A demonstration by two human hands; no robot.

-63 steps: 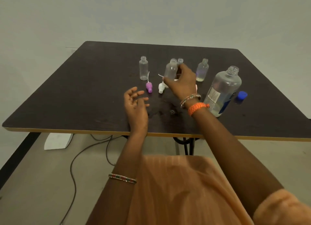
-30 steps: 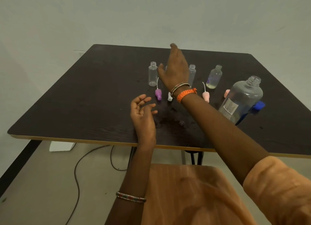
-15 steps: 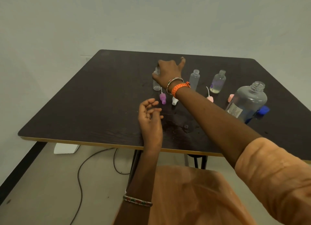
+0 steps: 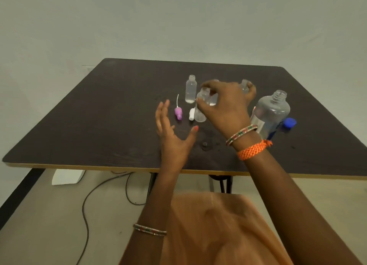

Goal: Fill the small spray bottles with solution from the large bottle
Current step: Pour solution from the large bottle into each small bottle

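The right hand [image 4: 224,106] is gripping a small clear bottle [image 4: 202,106] near its neck, fingers curled round it, and is holding it tilted just above the dark table [image 4: 99,116], close to the middle. The left hand [image 4: 172,133] is hanging open beside it on the left, fingers straight and spread, palm turned toward the bottle, touching nothing.

Another small bottle [image 4: 190,89] is standing upright just beyond the held one, uncapped. Two more small bottles are showing only partly behind the right hand: one neck [image 4: 215,80] above the knuckles and one [image 4: 245,86] at the far right of the fingers. The large bottle [image 4: 270,114] is standing to the right, uncapped, clear, with a label on its side. Its blue cap [image 4: 289,123] is lying on the table just to its right.

A purple spray top [image 4: 178,113] with a thin white tube is lying on the table left of the held bottle, and a white spray top [image 4: 191,114] is lying next to it, partly behind the bottle's base. Wet spots are showing on the table [image 4: 205,144] near the right wrist.
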